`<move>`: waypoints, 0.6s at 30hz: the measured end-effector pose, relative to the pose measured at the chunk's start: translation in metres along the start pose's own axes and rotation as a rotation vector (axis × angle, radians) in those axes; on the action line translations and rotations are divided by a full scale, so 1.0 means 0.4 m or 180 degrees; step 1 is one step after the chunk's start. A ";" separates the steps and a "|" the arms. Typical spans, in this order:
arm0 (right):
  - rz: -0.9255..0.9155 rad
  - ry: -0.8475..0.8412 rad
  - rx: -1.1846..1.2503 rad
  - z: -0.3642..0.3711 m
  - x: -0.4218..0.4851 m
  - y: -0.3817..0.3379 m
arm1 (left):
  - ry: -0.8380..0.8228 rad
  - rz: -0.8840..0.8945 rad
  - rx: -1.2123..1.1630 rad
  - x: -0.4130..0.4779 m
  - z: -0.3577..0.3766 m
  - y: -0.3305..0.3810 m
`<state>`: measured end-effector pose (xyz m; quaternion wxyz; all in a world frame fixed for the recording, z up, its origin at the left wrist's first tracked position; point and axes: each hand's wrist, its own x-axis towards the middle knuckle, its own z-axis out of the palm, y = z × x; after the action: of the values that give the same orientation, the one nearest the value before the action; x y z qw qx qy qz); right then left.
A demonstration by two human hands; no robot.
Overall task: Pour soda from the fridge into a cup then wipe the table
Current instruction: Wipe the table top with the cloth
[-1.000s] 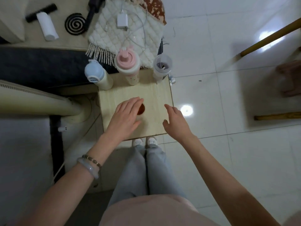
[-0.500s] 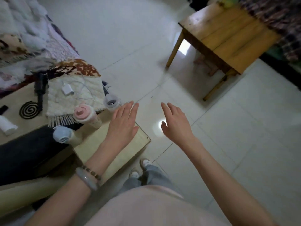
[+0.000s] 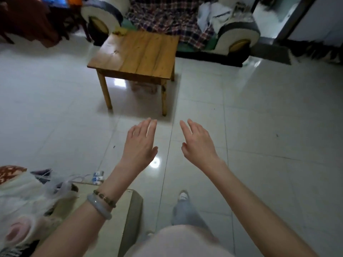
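Observation:
My left hand (image 3: 139, 143) and my right hand (image 3: 199, 141) float side by side over the tiled floor, fingers apart, holding nothing. The small pale table (image 3: 130, 206) lies at the lower left, under my left forearm; on it a clear cup (image 3: 61, 188) and a pink-lidded bottle (image 3: 17, 230) show only as blurs. No fridge or soda is in sight.
A low wooden table (image 3: 137, 54) stands ahead on the glossy white tiles. Behind it a sofa (image 3: 239, 36) is draped with a plaid blanket (image 3: 167, 13). A white fringed cloth (image 3: 20, 193) covers the furniture at left. A doorway opens at the far right.
My view has swung up from the small pale table to the room ahead. Both hands have left the tabletop and now hover over the floor, still empty.

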<state>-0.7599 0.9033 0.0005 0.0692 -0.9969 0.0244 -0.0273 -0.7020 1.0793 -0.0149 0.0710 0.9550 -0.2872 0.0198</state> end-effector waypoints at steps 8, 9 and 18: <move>0.0446 0.0236 -0.0008 -0.053 0.109 0.240 | 0.0161 0.0368 0.0000 0.273 0.015 0.145; 0.0459 0.0287 -0.0007 -0.053 0.132 0.277 | 0.0171 0.0383 -0.0001 0.315 0.019 0.164; 0.0444 0.0220 0.0080 -0.086 0.366 0.618 | 0.0175 0.0176 -0.0114 0.680 0.067 0.326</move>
<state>-0.6270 0.6465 0.0075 0.0826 -0.9903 0.0959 -0.0572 -0.5470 0.8195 -0.0039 0.0954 0.9444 -0.3117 0.0429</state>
